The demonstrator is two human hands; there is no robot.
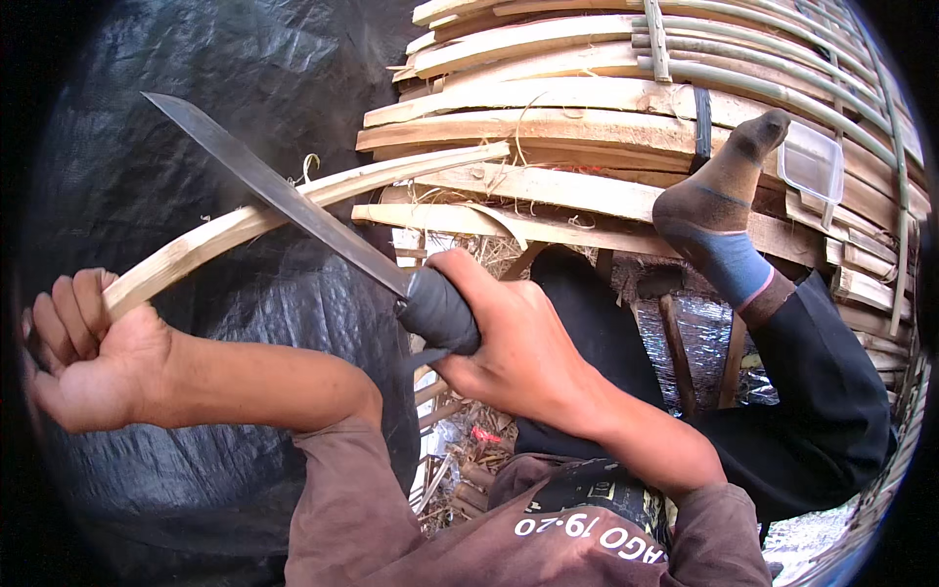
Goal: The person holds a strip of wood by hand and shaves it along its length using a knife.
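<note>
Black plastic sheeting (147,147) behind and left, stacked split bamboo slats (587,127) ahead on a curved bamboo frame. My left hand (83,357) is fisted tight round the near end of a bamboo strip (293,201). My right hand (509,342) is wrapped fully round the dark handle of a long knife (284,201), blade lying across the strip. My socked foot (719,210) rests against the stack, beside a clear plastic box (812,161).

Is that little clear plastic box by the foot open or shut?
Shut, as far as shows: the clear plastic box has its lid lying flat on top as it rests tilted on the bamboo strips beside the socked foot.
</note>
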